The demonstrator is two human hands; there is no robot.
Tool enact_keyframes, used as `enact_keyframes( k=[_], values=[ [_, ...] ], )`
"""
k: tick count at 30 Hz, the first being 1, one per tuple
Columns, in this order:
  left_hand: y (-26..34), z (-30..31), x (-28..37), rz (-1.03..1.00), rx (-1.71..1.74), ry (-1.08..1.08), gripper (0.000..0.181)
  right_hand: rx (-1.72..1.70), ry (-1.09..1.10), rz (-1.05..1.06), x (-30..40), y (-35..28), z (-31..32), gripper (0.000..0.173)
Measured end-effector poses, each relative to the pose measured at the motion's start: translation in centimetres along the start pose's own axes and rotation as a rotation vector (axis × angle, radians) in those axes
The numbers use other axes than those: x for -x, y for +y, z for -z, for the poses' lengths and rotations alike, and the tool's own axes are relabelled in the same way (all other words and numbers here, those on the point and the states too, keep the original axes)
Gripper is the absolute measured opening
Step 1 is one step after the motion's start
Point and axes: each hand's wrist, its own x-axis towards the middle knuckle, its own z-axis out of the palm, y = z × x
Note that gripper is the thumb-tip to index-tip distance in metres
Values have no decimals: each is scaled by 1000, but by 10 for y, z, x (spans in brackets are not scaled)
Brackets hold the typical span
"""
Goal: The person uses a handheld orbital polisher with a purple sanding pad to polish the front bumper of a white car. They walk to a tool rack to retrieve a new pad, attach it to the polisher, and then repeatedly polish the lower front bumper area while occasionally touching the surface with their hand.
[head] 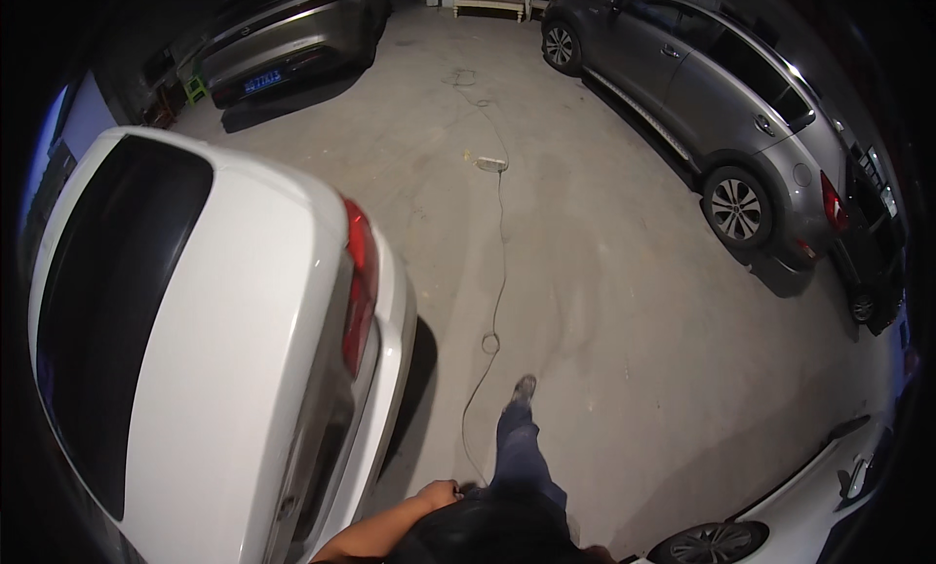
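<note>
My left hand (440,494) is low in the view, beside my dark top, with its fingers curled around a small dark object that I cannot make out. A thin dark cable (502,264) starts near this hand and runs away over the concrete floor, with a small loop partway. It meets a whitish bar-shaped fixture (491,164) lying on the floor, and more cable lies in loose coils beyond. One leg in blue trousers (521,451) reaches forward, a shoe (524,390) on its foot. My right hand is out of view.
A white car (219,293) stands close on the left. Ahead left is a dark car (292,41); a grey SUV (680,74) stands on the right. Part of another white car (797,498) shows at the lower right. A wooden bench (488,7) stands at the far end.
</note>
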Motion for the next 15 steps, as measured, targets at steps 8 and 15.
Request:
enact_keyframes(
  k=[8,15],
  values=[
    [144,243,-188,173,-105,268,45,182,-183,-10,-206,-298,279,32],
    [269,456,-308,69,-133,554,37,271,516,748,-274,-906,514,41]
  ],
)
